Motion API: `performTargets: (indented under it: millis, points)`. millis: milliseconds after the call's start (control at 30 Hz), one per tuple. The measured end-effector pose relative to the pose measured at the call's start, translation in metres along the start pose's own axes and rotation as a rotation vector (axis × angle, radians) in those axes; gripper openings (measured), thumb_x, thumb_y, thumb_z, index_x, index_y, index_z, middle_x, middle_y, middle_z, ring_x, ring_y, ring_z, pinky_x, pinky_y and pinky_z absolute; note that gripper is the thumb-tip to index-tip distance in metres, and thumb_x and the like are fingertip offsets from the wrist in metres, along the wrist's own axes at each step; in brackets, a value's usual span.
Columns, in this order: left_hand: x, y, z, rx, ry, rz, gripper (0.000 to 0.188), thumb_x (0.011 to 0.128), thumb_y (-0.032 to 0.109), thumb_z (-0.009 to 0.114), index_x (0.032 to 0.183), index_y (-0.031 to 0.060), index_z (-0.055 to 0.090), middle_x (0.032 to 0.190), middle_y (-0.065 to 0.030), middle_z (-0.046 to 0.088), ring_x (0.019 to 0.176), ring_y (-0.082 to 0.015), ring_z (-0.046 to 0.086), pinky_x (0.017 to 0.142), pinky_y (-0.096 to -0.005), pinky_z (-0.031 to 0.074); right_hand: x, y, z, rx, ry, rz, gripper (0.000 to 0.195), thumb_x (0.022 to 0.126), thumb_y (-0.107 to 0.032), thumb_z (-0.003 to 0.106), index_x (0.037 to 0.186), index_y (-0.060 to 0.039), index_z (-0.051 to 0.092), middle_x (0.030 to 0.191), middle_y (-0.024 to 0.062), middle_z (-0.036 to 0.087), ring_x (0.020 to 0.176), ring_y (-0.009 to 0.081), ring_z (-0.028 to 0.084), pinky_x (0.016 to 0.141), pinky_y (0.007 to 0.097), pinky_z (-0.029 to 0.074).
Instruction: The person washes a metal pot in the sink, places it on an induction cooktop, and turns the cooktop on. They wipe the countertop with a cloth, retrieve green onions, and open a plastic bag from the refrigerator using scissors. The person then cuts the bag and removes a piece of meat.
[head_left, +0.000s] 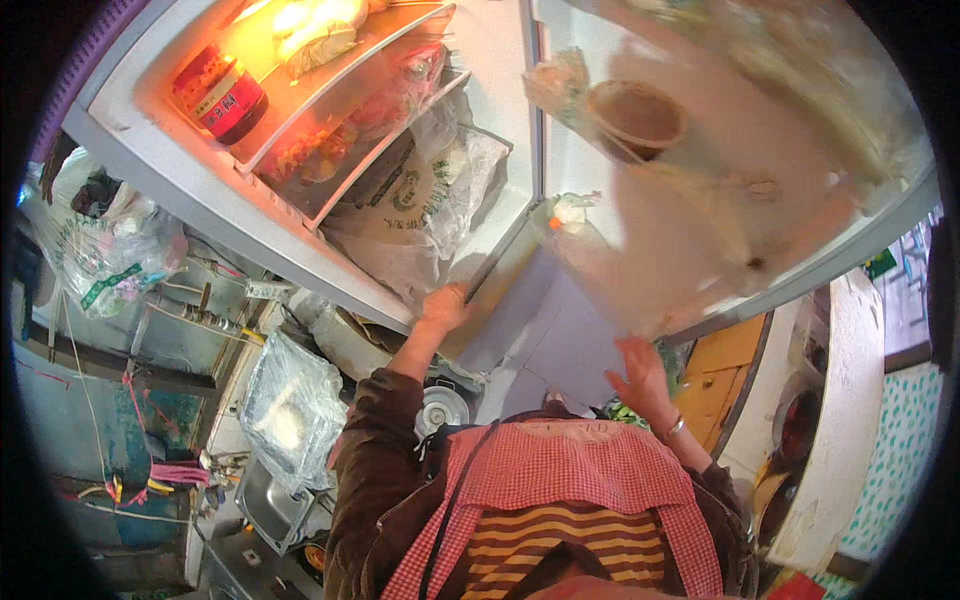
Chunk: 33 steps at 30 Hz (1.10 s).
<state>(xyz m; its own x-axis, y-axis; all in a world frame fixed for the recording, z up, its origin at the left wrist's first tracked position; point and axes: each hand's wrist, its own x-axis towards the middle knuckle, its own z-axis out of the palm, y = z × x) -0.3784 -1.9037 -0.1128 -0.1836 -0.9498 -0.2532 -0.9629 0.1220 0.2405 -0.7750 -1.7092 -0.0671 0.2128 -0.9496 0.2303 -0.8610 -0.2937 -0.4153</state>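
A refrigerator stands open before me, its door (720, 322) swung to the right and blurred. My left hand (445, 306) is at the lower front of the compartment, by a clear plastic bag with green print (405, 202); whether it grips anything is unclear. My right hand (640, 373) is just below the door's edge, fingers apart, with nothing seen in it. On the upper shelf stands a jar with a red label (221, 94). Bagged food (322, 154) lies on the shelf beneath. A brown round bowl or container (637, 116) sits in the door.
At the left hang filled plastic bags (120, 240). Below them are a plastic-covered container (289, 412), a metal sink (274, 502) and a round metal lid (442, 410). A wooden cabinet (724, 367) and a white ledge (832, 420) stand at the right.
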Motion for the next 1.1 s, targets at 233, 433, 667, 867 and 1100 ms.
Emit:
performTargets:
  millis: [233, 433, 667, 867, 1100]
  points:
    - [-0.156, 0.042, -0.083, -0.205, -0.129, 0.716, 0.041, 0.083, 0.024, 0.077, 0.121, 0.0105, 0.069, 0.108, -0.0142, 0.070, 0.096, -0.0332, 0.069, 0.082, -0.0433, 0.055, -0.045, -0.126, -0.076, -0.008, 0.521, -0.343, 0.036, 0.078, -0.005, 0.075, 0.113, -0.0061, 0.066, 0.106, 0.0124, 0.070, 0.084, 0.0279, 0.069, 0.068, 0.0361, 0.055]
    - [-0.265, 0.046, -0.126, -0.277, -0.222, 0.992, 0.053, 0.079, 0.023, 0.081, 0.130, 0.0143, 0.066, 0.118, -0.0105, 0.071, 0.108, -0.0331, 0.067, 0.090, -0.0407, 0.054, -0.070, -0.183, -0.041, 0.205, 0.594, -0.232, 0.032, 0.080, -0.005, 0.075, 0.111, -0.0060, 0.066, 0.084, 0.0084, 0.070, 0.066, 0.0248, 0.066, 0.057, 0.0348, 0.051]
    - [-0.249, 0.029, -0.122, -0.300, 0.122, 0.922, 0.046, 0.077, 0.017, 0.081, 0.122, 0.0108, 0.071, 0.116, -0.0110, 0.072, 0.109, -0.0320, 0.067, 0.095, -0.0433, 0.050, -0.094, -0.213, -0.008, 0.173, 0.333, -0.087, 0.026, 0.086, -0.014, 0.073, 0.111, -0.0107, 0.067, 0.083, 0.0056, 0.069, 0.066, 0.0242, 0.066, 0.057, 0.0348, 0.053]
    - [-0.193, 0.044, -0.105, -0.434, 0.228, 0.740, 0.040, 0.081, 0.016, 0.078, 0.120, 0.0091, 0.071, 0.113, -0.0121, 0.073, 0.107, -0.0324, 0.067, 0.095, -0.0426, 0.050, -0.097, -0.141, -0.001, 0.358, 0.388, 0.241, 0.027, 0.089, -0.022, 0.072, 0.112, -0.0095, 0.066, 0.086, 0.0065, 0.070, 0.067, 0.0246, 0.068, 0.058, 0.0355, 0.053]
    - [-0.119, 0.159, -0.072, -0.502, 0.057, 0.909, 0.038, 0.084, 0.017, 0.076, 0.120, 0.0074, 0.069, 0.110, -0.0131, 0.073, 0.102, -0.0323, 0.069, 0.089, -0.0395, 0.053, -0.005, 0.021, 0.005, 0.068, 0.306, 0.206, 0.030, 0.096, -0.025, 0.064, 0.074, -0.0048, 0.058, 0.073, 0.0127, 0.059, 0.063, 0.0354, 0.060, 0.057, 0.0441, 0.048]
